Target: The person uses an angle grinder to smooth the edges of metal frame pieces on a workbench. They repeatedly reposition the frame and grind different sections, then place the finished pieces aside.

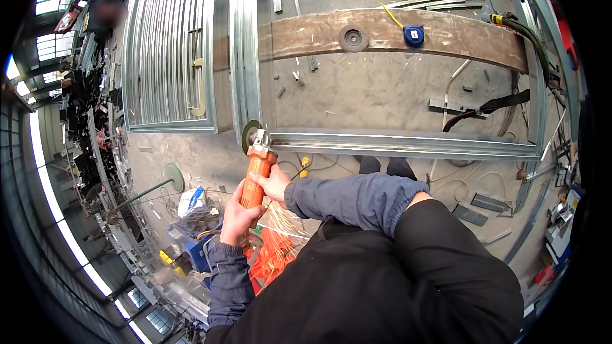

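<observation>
Black clothing (357,286) fills the foreground as left hand (236,220) and right hand (275,183) grip a grinder (258,169), disc (249,136) at a corner of the metal frame (408,143), sparks (285,220) flying; grinding appears under way, the next move likely calling for steady control.

- The view looks from the person's head, through the left fisheye camera.
- It faces down to the left hand (236,220) and the right hand (275,185), both near.
- The wide picture reaches the floor (382,99) and bends toward its rim.
</observation>
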A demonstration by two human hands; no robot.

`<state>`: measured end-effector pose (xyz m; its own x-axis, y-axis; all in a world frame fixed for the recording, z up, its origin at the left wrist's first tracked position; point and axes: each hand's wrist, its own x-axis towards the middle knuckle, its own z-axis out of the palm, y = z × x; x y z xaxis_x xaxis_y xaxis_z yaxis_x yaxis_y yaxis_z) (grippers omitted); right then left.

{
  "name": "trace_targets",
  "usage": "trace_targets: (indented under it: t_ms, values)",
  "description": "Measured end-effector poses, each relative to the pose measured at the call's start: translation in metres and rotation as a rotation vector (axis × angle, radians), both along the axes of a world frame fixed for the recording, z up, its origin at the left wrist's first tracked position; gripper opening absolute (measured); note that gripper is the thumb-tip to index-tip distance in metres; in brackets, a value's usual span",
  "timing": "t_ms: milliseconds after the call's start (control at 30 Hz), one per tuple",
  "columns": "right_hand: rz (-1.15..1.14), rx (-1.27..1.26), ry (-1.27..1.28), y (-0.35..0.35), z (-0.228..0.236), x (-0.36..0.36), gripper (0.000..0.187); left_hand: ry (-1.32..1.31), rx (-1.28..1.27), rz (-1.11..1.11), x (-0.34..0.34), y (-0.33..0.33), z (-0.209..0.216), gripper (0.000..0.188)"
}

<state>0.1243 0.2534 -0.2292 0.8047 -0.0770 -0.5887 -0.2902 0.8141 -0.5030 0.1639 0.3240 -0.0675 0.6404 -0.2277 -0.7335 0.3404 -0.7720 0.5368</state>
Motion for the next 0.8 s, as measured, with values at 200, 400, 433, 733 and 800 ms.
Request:
trace_targets:
  t_ms: [200,400,433,733,800]
  values:
    - [0.045,-0.015,-0.016,-0.008,0.028,-0.014,0.062,-0.093,-0.158,0.08,-0.019,0.032,-0.008,0.095]
    - [0.192,-0.079,-0.047,0.008,0.026,-0.026,0.069,-0.001,-0.124,0.111,-0.025,0.065,-0.009,0.092]
    - [0.189,-0.07,-0.036,0.006,0.027,-0.027,0.069,-0.003,-0.129,0.097,-0.023,0.068,-0.013,0.091]
    - [0.118,-0.116,-0.046,-0.006,0.026,-0.015,0.067,0.063,-0.165,0.15,-0.009,0.052,-0.018,0.091]
    - [0.097,-0.112,-0.054,-0.006,0.024,-0.012,0.066,0.081,-0.16,0.171,-0.007,0.051,-0.019,0.092]
